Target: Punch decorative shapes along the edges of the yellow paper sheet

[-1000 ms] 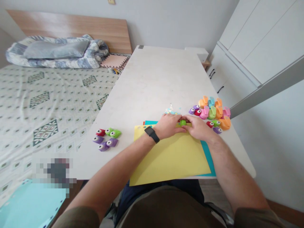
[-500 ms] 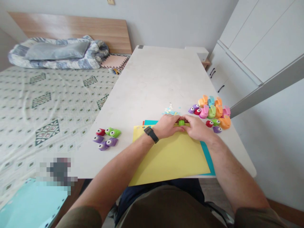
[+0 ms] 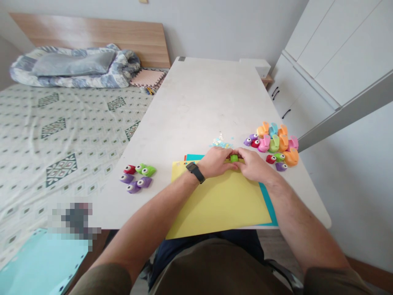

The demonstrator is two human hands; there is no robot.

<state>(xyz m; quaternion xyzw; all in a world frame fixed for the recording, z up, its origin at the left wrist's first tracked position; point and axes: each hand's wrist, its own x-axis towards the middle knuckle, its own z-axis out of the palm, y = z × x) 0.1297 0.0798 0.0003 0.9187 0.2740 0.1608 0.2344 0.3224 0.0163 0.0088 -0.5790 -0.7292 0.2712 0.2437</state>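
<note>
A small green craft punch (image 3: 234, 158) sits at the far edge of the yellow paper (image 3: 221, 205), held between both my hands. My left hand (image 3: 216, 161), with a black watch on its wrist, closes its fingers on the punch from the left. From the right, my right hand (image 3: 252, 164) grips the same punch, thumb toward me. Blue paper (image 3: 268, 205) shows from under the yellow sheet. Cut-out shapes line the yellow sheet's far left edge. Just beyond my hands lies a pile of tiny paper cut-outs (image 3: 221, 141).
Several small punches (image 3: 144, 182) stand on the white table (image 3: 211, 94) at the left. More punches, small and large (image 3: 274, 143), crowd the right side. A bed (image 3: 92, 119) adjoins the table's left edge; a light-blue punched sheet (image 3: 43, 262) lies at lower left. White cabinets (image 3: 307, 90) rise at right.
Both hands keep their hold on the green punch in nearly the same place. The whole view has shifted very slightly.
</note>
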